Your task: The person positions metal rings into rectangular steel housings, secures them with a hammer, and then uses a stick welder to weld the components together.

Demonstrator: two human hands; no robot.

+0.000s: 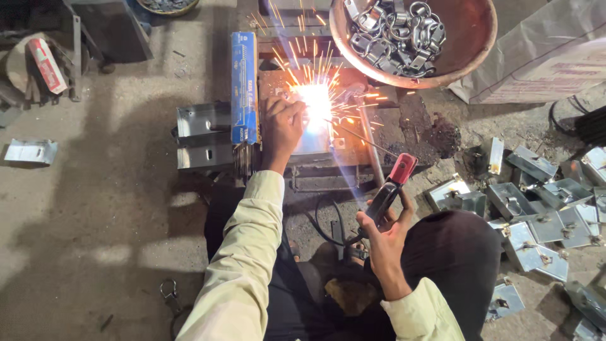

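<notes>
Right hand, lower centre-right of the frame, fingers wrapped tight round a red-and-black electrode holder, with a thin welding rod running up and left from its jaws to a white arc in the upper middle. Left hand just left of that glare, fingers curled down and pressed onto the metal piece under the arc; exact pinch lost in the brightness. Orange sparks fanning upward and to the right from the arc across a rusty steel work block. Blue carton of electrodes standing upright just beside the left hand, bare rod ends poking from its lower end. Grey folded sheet-metal brackets stacked left of the carton. Pale yellow sleeves reaching in from the bottom edge, dark trousers between and around them. Round rust-coloured bowl at the top right, filled with shiny metal rings and clasps. Heap of small galvanised boxes scattered over the concrete floor on the right side. Single similar piece lying apart at the far left. Black cable looping on the floor near bottom centre.
</notes>
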